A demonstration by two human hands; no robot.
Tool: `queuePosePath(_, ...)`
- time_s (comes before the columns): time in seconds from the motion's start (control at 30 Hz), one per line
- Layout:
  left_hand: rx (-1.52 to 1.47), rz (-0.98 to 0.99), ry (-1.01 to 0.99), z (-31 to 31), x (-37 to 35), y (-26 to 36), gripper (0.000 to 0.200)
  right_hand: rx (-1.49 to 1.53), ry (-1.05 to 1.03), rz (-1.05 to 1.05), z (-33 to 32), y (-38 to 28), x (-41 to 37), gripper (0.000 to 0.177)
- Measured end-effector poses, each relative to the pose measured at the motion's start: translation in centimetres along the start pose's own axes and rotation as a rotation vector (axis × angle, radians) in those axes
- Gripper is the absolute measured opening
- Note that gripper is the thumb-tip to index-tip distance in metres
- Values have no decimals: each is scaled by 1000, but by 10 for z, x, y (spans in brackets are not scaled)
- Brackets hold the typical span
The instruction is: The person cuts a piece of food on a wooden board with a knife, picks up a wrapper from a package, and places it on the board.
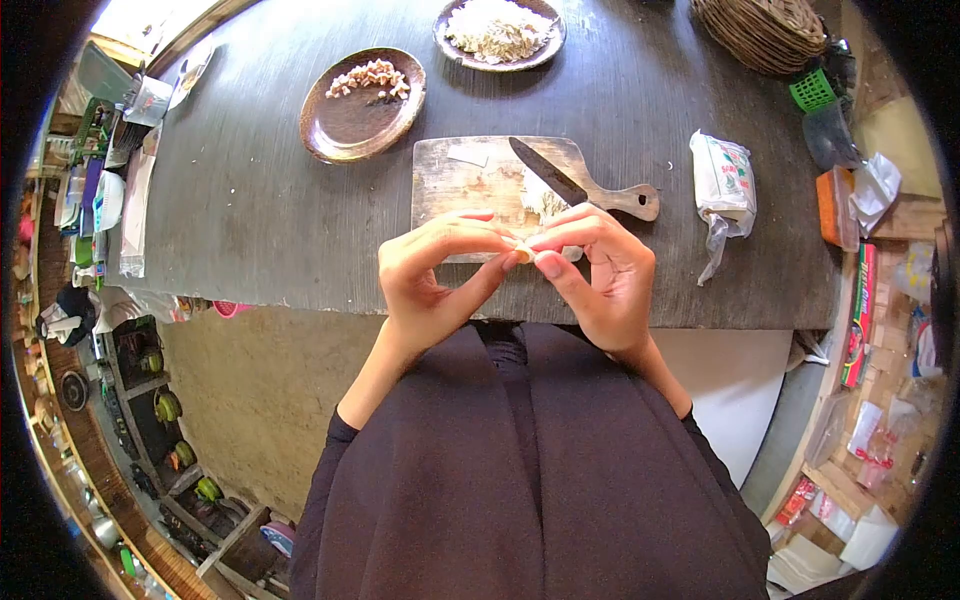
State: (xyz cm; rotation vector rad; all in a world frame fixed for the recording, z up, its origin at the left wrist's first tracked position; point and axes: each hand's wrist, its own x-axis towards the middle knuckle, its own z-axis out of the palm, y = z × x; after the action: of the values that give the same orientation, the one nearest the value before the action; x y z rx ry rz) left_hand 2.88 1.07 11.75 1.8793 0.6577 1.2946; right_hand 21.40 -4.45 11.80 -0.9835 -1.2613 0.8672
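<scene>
- Both hands meet near the middle of the frame, fingertips close. I see the left hand point(432, 262) and the right hand point(607, 272) pinching one small pale piece point(522, 254) between fingers and thumbs.
- That piece is up in the air, in front of the cutting board's point(440, 195) bottom edge.
- I think this step is careful finger work on one piece. I can't tell if it is being peeled or pulled apart.
- For me, the next move calls for a soft, even pinch, so it doesn't slip.
- On the board, a knife point(545, 170) lies at the right, by some white scraps point(541, 200).
- Toward the top left of the frame, a brown plate point(340, 122) holds brownish bits point(372, 78). At the top middle, a bowl point(500, 67) holds white flakes point(500, 28).
- Right of the board, a white packet point(723, 180) sits on the dark desk point(250, 210).
</scene>
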Motion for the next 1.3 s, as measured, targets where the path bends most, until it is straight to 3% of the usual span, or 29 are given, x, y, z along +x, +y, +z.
queuePosePath(0.27, 15, 20, 5, 1, 0, -2, 17, -14, 19, -17, 0, 3, 0, 13)
queuePosePath(0.33, 26, -11, 24, 4, -2, 0, 17, -48, -87, 29, -6, 0, -1, 16)
queuePosePath(0.97, 63, -27, 16, 7, 3, 2, 13, -85, -65, 16, -8, 1, 4, 13)
queuePosePath(1.1, 91, 13, -39, 5, 4, -2, 14, -224, -16, -90, -7, 2, 8, 11)
queuePosePath(1.17, -62, -259, -32, 10, 2, 3, 16, -297, -25, -109, -7, 2, 8, 12)
queuePosePath(1.3, -221, -379, -86, 15, -5, 1, 17, -156, 83, -109, -1, 7, 8, 12)
